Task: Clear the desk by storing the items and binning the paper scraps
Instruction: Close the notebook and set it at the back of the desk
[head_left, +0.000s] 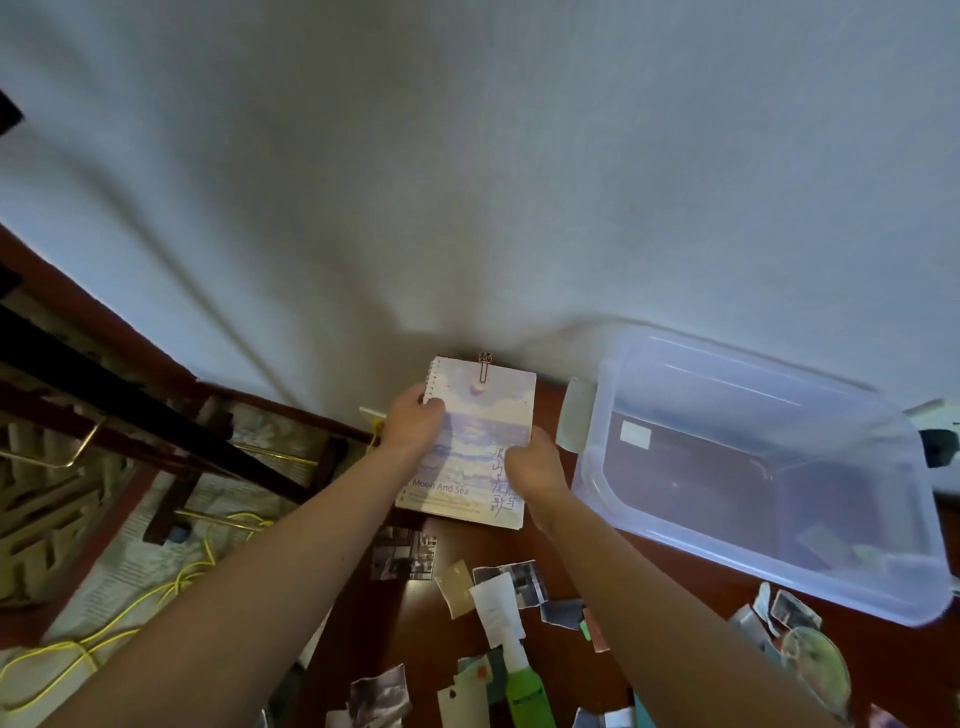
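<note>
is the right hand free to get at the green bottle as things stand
Probably not yet: the right hand grips the notebook along with the left hand. The green bottle lies in the open among paper scraps near that forearm, so letting go should suffice.

Top of clear bin (727, 566) open, free entry from above. Left of bin: notebook (478, 447) fills table (462, 543) gap. Near side of bin: paper scraps (498, 603), green bottle (524, 691) crowd table. Behind bin: wall (467, 208), no passage.

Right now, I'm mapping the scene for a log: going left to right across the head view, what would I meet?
Yellow cable → left hand → notebook → right hand → clear box.
</note>
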